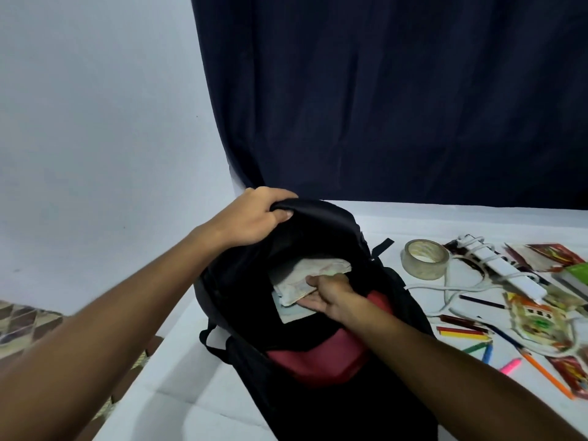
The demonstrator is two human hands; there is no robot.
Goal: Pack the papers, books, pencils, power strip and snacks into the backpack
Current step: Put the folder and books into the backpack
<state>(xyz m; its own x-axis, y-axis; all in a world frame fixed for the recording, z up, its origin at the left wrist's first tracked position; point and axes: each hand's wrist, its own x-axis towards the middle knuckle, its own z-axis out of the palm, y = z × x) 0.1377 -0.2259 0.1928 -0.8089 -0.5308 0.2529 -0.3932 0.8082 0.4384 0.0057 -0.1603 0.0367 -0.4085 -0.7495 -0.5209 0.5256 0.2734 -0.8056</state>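
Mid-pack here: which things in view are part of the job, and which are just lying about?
Job: black fabric backpack; stack of papers; white power strip; coloured pencils; foil snack packets; green-covered book.
Lying about: roll of clear tape.

The backpack (318, 393) runs off the bottom edge, and its dark inside swallows the lower part of the papers (305, 281). The book (572, 276) and the snack packets (569, 374) are cut by the right edge. The left hand (264, 218) hides its fingertips behind the bag's rim.
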